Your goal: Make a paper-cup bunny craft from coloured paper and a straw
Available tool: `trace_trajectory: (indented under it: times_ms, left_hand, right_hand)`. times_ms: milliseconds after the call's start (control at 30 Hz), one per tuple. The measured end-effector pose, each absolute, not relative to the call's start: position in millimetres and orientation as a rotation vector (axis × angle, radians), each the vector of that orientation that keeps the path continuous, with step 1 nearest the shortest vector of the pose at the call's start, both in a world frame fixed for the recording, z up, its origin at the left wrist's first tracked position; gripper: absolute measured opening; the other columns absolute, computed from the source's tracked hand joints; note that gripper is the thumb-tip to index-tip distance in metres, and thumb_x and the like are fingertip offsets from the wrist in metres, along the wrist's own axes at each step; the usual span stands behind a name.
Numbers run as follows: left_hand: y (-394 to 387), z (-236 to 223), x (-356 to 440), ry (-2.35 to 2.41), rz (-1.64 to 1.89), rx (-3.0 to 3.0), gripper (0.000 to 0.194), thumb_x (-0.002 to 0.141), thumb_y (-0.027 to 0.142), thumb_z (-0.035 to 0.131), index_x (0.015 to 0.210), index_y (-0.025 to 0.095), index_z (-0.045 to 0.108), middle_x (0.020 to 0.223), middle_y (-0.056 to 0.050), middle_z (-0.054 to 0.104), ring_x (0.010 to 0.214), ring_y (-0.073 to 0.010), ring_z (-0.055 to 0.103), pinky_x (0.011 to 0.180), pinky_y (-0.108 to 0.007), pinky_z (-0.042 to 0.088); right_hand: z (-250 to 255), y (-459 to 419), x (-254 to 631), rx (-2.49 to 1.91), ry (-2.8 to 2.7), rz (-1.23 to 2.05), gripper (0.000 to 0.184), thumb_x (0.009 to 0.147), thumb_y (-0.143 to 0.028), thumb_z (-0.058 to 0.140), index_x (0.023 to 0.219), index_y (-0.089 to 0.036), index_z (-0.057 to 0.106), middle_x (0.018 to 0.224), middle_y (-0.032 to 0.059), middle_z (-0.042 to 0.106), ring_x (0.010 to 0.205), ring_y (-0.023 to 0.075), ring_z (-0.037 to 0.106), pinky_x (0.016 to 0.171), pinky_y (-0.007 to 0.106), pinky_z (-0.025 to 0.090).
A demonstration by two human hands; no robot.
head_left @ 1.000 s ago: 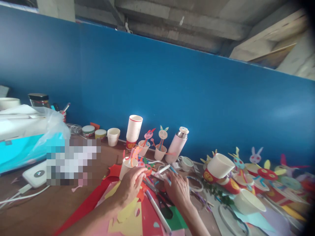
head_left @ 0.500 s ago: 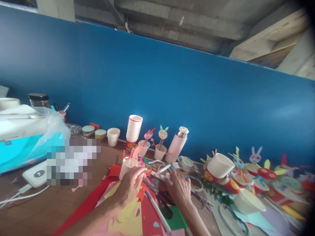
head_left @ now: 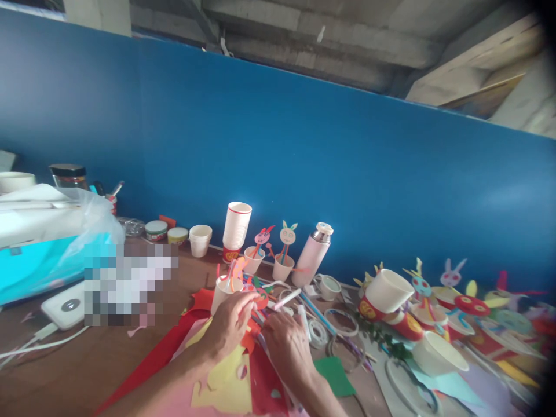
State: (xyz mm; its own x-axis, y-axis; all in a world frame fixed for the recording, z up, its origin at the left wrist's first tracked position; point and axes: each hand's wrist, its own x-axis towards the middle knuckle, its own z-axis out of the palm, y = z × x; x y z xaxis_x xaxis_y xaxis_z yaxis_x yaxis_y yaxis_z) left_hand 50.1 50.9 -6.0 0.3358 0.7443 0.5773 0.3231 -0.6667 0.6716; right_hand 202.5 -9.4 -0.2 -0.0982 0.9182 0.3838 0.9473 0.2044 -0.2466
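Note:
My left hand (head_left: 230, 329) rests on sheets of coloured paper, its fingers curled round the lower part of a white paper cup (head_left: 222, 294) that has orange and pink strips sticking out of it. My right hand (head_left: 284, 346) lies close beside it, fingers stretched flat over red paper (head_left: 263, 385) and some pens; what is under the fingers is hidden. A yellow cut-out sheet (head_left: 226, 382) lies below my left wrist. A white marker (head_left: 286, 299) lies just beyond both hands.
A stack of paper cups (head_left: 237, 227), bunny crafts in small cups (head_left: 283, 263) and a pink flask (head_left: 311, 256) stand along the blue wall. Tape rolls (head_left: 319, 333), a green paper scrap (head_left: 335, 375) and several decorated cups (head_left: 386, 294) lie to the right. A power bank (head_left: 65, 307) and a turquoise box (head_left: 30, 266) are at left.
My right hand has moved left from the tape rolls and scissors to beside my left hand, baring the tape rolls and green scrap. My left hand has stayed on the cup.

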Motion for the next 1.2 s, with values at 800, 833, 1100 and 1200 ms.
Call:
trace_trajectory:
  times_ms: [800,833,1100,1200]
  left_hand:
    - [48,-6,51,0.979,1.273,2.176,0.025,0.086,0.024,0.039,0.098,0.017,0.06,0.091,-0.008,0.066,0.082,-0.0167,0.063,0.075,-0.028,0.052]
    - [49,-6,51,0.981,1.272,2.18,0.025,0.086,0.024,0.039,0.099,0.017,0.06,0.091,-0.008,0.066,0.083,-0.0169,0.063,0.076,-0.028,0.052]
    - [50,-6,50,1.032,1.251,2.227,0.024,0.085,0.025,0.042,0.1,0.019,0.06,0.098,-0.007,0.065,0.092,-0.0174,0.061,0.082,-0.028,0.048]
    - [47,-3,51,1.039,1.217,2.265,0.023,0.086,0.025,0.041,0.096,0.019,0.06,0.094,-0.006,0.066,0.091,-0.0169,0.06,0.082,-0.029,0.047]
  right_hand:
    - [-5,-22,191,-1.401,-2.423,0.185,0.015,0.082,-0.021,0.053,0.072,-0.022,0.064,0.075,-0.0007,0.064,0.075,0.0139,0.056,0.069,0.021,0.038]
    - [0,-21,193,-1.414,-2.393,0.218,0.017,0.082,-0.018,0.05,0.073,-0.021,0.064,0.073,-0.0007,0.065,0.072,0.0136,0.057,0.068,0.021,0.039]
    - [46,-16,222,-1.451,-1.893,0.443,0.021,0.083,-0.017,0.045,0.085,-0.021,0.066,0.077,0.0004,0.066,0.072,0.0141,0.059,0.066,0.021,0.041]
    - [48,-13,227,-1.331,-1.85,0.383,0.021,0.082,-0.015,0.046,0.088,-0.02,0.066,0.082,0.0026,0.065,0.079,0.0154,0.058,0.072,0.023,0.042]
